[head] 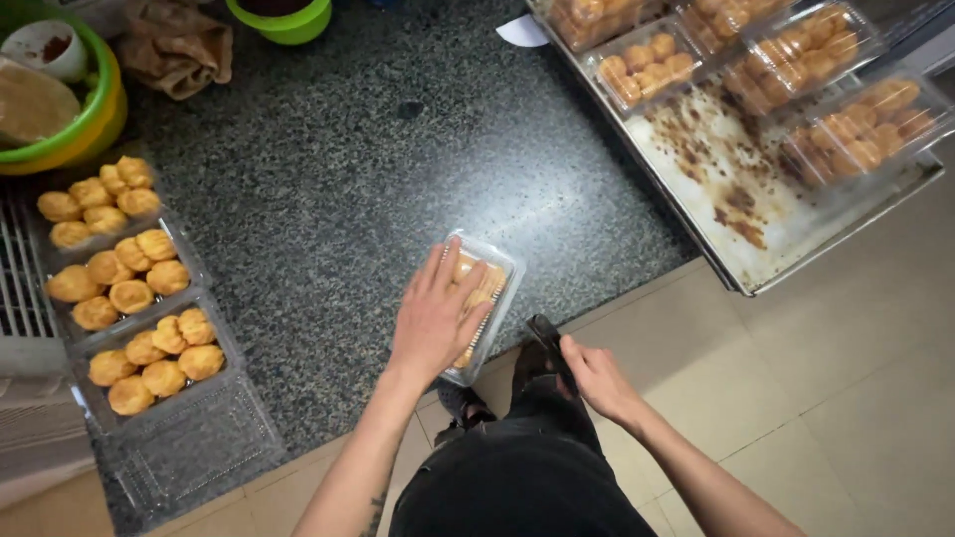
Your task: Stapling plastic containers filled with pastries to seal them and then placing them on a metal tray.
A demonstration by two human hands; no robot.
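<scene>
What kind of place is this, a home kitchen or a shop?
Probably a small bakery's packing area: a stained metal baking tray holds filled clear boxes, open boxes of golden puffs line the stone counter, and the left hand presses another box shut.

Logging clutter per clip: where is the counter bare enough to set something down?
Bare: dark counter between the open pastry boxes and baking tray. Crowded: the tray's upper end, the left edge, and under the left hand pressing a closed box.

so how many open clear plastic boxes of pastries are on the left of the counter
3, stacked down the dark speckled counter's left edge: top open clear plastic box, middle box, bottom box with its lid folded out. Any beyond the frame's left edge are hidden.
</scene>
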